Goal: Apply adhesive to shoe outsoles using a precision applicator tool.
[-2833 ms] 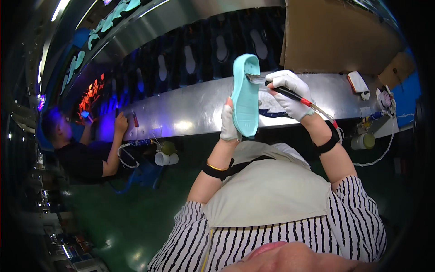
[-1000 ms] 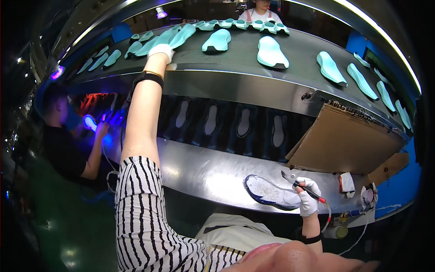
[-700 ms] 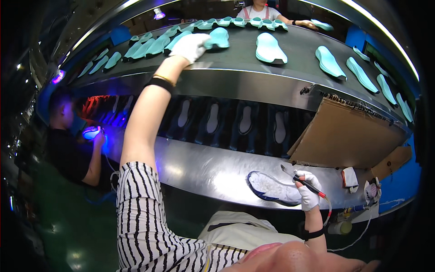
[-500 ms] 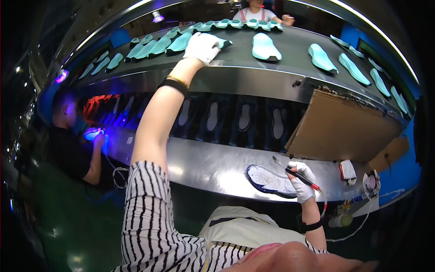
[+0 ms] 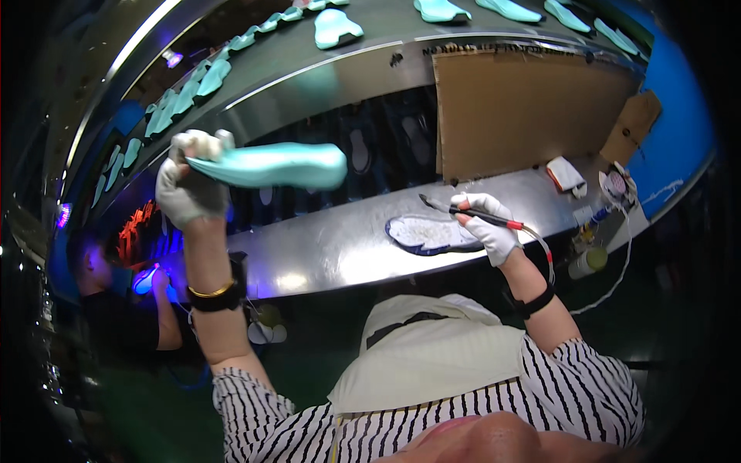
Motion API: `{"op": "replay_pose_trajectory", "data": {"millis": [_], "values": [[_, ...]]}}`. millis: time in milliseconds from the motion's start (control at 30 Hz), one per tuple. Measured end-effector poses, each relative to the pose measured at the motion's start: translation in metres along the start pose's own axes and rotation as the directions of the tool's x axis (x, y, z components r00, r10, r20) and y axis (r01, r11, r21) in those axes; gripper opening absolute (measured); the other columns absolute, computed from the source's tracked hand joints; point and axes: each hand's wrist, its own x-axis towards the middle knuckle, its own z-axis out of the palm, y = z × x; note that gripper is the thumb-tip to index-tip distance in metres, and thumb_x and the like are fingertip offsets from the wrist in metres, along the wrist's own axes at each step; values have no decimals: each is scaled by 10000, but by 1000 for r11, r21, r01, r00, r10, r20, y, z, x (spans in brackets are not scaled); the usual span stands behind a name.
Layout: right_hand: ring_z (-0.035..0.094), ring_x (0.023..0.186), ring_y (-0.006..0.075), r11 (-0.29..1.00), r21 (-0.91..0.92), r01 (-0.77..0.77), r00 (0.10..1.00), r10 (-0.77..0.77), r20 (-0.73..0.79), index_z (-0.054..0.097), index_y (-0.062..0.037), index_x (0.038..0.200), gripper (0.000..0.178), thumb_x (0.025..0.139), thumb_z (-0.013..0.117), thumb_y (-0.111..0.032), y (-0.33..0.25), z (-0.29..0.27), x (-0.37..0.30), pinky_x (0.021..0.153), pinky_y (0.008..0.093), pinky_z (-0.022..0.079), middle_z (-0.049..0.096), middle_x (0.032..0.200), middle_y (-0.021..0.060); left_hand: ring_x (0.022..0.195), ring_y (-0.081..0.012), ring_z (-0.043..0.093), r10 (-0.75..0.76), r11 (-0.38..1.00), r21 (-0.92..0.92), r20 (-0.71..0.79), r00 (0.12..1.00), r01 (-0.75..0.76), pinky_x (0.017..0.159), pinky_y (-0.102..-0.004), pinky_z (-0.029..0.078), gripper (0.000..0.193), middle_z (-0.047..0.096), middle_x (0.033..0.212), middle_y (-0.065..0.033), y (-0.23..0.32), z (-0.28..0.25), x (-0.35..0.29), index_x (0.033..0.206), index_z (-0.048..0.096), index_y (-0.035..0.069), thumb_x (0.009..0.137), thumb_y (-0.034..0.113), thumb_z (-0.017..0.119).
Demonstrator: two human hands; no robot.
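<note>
My left hand (image 5: 187,181), in a white glove, is raised on the left and closed round one end of a turquoise insole (image 5: 285,164). The insole is slightly blurred and lies nearly level in the air above the metal bench. My right hand (image 5: 494,228), in a white glove with bare fingertips, grips a black-handled brush (image 5: 441,205) with a red and white tube at its back end. Its bristles point left, over a shoe outsole (image 5: 428,234) with a dark blue rim and whitish inside. The outsole lies on the bench just left of that hand, which partly covers its end.
A conveyor belt (image 5: 386,21) carries several turquoise insoles behind the metal bench (image 5: 324,247). A brown cardboard sheet (image 5: 532,116) stands at the back right. A folded white cloth (image 5: 566,176) lies on the bench. On the left, a co-worker (image 5: 116,305) works under violet light.
My left hand has come back from the belt, down and left, with an insole in it. The whole view has shifted. My right hand still holds the brush beside the outsole.
</note>
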Motion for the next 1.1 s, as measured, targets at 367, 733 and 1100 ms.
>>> {"op": "replay_pose_trajectory", "data": {"millis": [367, 733, 1100], "values": [[569, 826, 96, 993, -39, -107, 993, 109, 48, 585, -43, 925, 165, 778, 658, -37, -8, 13, -16, 762, 227, 453, 618, 897, 38, 1239, -406, 349, -749, 469, -739, -44, 661, 483, 986, -607, 285, 821, 426, 1272, -238, -171, 40, -177, 1260, 437, 64, 743, 702, 433], [579, 813, 95, 972, -9, -233, 961, 232, 149, 584, -32, 922, 152, 787, 657, -34, 17, 70, 8, 721, 223, 468, 614, 896, 38, 998, -265, 562, -681, 679, -654, -394, 617, 333, 914, -380, 446, 714, 568, 1105, -126, -200, 61, -186, 1216, 468, 91, 844, 668, 273], [593, 807, 114, 988, -105, 117, 964, -87, 251, 578, -34, 951, 208, 759, 652, -8, 32, 79, 4, 753, 248, 477, 613, 852, 43, 1187, -247, 424, -648, 746, -538, -451, 614, 393, 1026, -377, 325, 713, 432, 1299, -91, -204, 42, -192, 1330, 362, 103, 868, 637, 261]]}}
